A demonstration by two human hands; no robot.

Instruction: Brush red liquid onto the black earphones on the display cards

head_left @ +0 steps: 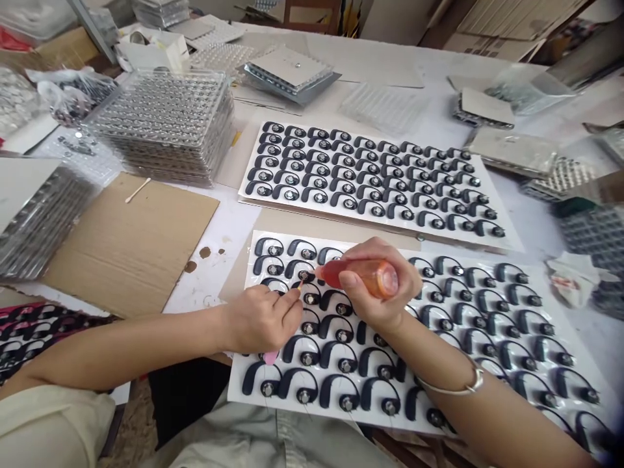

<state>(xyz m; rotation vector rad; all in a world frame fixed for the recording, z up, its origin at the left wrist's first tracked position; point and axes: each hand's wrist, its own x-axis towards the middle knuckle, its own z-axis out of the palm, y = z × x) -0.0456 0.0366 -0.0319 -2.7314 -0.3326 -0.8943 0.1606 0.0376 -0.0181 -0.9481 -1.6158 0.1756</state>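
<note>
My right hand point(385, 286) is wrapped round a small orange bottle point(363, 275) lying sideways, its nozzle pointing left over a white board point(244, 380) covered with rows of black ear-hook parts point(341, 354). My left hand point(263, 318) rests on the same board, fingers pinched on a thin stick point(299, 286) whose tip touches a part just left of the nozzle. Something pink point(270, 357) shows under that hand. A silver bangle point(463, 387) circles my right wrist.
A second white board point(246, 188) with the same black parts lies behind. Stacks of clear blister trays point(166, 123) stand at the left and back. A cardboard sheet point(127, 247) with a cotton swab point(137, 190) lies at the left. More trays sit at the right edge.
</note>
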